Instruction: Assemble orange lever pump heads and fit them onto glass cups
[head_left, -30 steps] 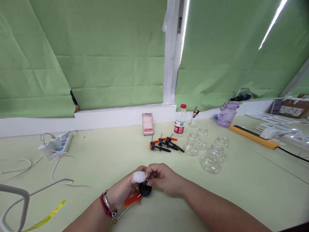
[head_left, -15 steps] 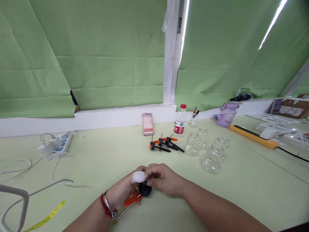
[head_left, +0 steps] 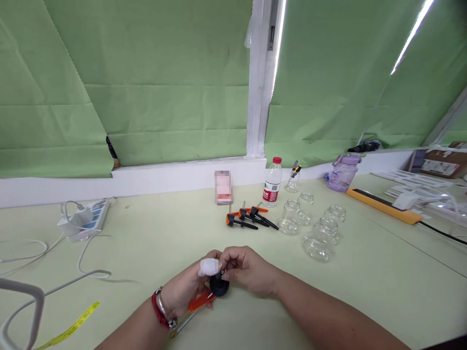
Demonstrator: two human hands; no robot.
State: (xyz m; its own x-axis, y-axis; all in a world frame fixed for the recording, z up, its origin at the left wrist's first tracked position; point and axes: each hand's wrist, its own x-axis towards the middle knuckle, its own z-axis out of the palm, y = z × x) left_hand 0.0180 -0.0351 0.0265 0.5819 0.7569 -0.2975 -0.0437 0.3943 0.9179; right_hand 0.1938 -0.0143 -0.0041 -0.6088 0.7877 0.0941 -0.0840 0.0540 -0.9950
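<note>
Low in the middle of the head view, my left hand [head_left: 186,291] is closed round a piece with a round black cap [head_left: 219,286], an orange lever [head_left: 200,302] and a thin metal rod [head_left: 188,323]. White wrapping [head_left: 209,267] covers the left thumb. My right hand [head_left: 248,270] pinches at the top of the black cap, by a tiny shiny part; whatever lies between its fingertips is hidden. Beyond the hands lie several similar black-and-orange pieces [head_left: 242,222] with black stems. Several clear glass jars [head_left: 318,246] stand to their right.
At the back are a red-capped water bottle [head_left: 272,182], a pink box [head_left: 224,187], a glass holding screwdrivers [head_left: 293,181] and a purple bottle [head_left: 343,172]. A yellow power strip [head_left: 383,206] lies right. On the left are a white power strip [head_left: 95,218], cables and a yellow strip [head_left: 75,326].
</note>
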